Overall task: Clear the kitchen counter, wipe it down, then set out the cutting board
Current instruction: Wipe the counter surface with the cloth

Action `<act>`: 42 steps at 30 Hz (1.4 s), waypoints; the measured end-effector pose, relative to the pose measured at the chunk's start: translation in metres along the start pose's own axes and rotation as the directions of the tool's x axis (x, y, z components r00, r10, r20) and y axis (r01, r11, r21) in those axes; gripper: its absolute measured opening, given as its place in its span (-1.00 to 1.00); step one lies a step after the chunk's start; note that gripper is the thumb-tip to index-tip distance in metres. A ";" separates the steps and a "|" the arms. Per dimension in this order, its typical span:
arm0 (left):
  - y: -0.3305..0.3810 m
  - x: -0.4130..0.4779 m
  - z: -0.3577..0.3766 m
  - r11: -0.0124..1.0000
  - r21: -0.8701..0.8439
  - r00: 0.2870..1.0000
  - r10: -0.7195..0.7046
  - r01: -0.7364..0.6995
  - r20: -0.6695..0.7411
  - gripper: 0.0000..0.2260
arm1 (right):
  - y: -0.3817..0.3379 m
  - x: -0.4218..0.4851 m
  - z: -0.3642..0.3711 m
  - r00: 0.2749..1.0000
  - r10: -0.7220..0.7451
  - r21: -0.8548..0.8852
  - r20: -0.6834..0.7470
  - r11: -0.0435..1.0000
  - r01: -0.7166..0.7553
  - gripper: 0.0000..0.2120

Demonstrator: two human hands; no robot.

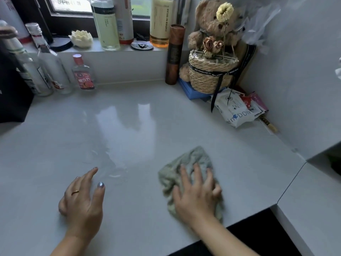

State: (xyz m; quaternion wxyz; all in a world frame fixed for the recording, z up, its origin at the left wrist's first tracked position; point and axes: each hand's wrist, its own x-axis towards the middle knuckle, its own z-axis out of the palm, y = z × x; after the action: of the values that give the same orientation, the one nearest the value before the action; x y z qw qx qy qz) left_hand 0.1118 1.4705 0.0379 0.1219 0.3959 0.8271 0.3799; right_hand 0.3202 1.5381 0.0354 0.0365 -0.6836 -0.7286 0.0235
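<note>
While the right hand is pressing the grey-green cloth onto the counter near its front edge, right of middle, its fingers are lying spread apart over the fabric rather than clutching it. The left hand is resting on the bare surface toward the front left, fingers loose and parted, holding nothing.

A wide sweep toward the back left corner is risking the small red-labelled bottle and the tall clear bottles crowding beside it; being narrow, they are likely to topple. Toward the back right corner, the cloth could be snagging the wipes packet or the dark ribbon trailing from the wicker basket and dragging them. A wet streak is shining just ahead of the left hand, so a palm or a board set there may be sliding.

No cutting board is showing anywhere. A black object at the left edge is being cut off, much of the cloth is hiding under the palm, and a thin stick by the right wall is proving too small to name.
</note>
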 end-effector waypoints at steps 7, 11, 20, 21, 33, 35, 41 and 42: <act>0.001 0.001 -0.003 0.999 0.029 1.000 0.030 -0.029 -0.007 -0.32 | -0.049 -0.022 -0.010 0.957 -0.218 0.239 -0.194 0.935 0.261 -0.70; -0.001 -0.001 -0.017 1.000 0.028 0.998 0.014 -0.013 -0.056 -0.31 | -0.018 0.020 -0.020 0.895 -0.060 0.366 -0.441 0.899 0.241 -0.67; -0.050 0.001 -0.061 0.994 0.085 0.990 -0.052 0.063 -0.129 -0.31 | 0.004 0.114 -0.003 0.980 0.158 0.079 0.123 0.983 -0.169 -0.56; -0.057 0.001 -0.066 0.994 0.094 0.990 -0.050 0.062 -0.129 -0.32 | -0.010 0.107 -0.001 0.981 0.161 0.093 0.108 0.981 -0.172 -0.56; -0.139 0.017 -0.147 0.989 0.124 0.988 -0.056 0.074 -0.141 -0.37 | -0.253 -0.053 0.019 0.984 -0.162 0.417 -0.077 0.891 0.180 -0.65; -0.152 0.021 -0.161 0.990 0.122 0.989 -0.054 0.071 -0.141 -0.38 | -0.277 -0.059 0.018 0.977 -0.184 0.376 -0.104 0.903 0.210 -0.71; -0.182 0.039 -0.191 0.993 0.099 0.988 -0.054 0.069 -0.147 -0.36 | -0.293 0.002 0.001 0.993 0.067 0.627 -0.099 0.779 0.010 -0.62; -0.186 0.043 -0.194 0.992 0.099 0.987 -0.057 0.073 -0.147 -0.35 | -0.290 0.022 -0.002 0.992 0.087 0.611 -0.096 0.792 -0.010 -0.67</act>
State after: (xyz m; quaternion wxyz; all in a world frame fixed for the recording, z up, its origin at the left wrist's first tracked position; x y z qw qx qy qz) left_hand -0.1181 1.3255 0.0397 0.0534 0.3460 0.8649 0.3597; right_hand 0.0306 1.5416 0.0625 0.2972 -0.6540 -0.6610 0.2169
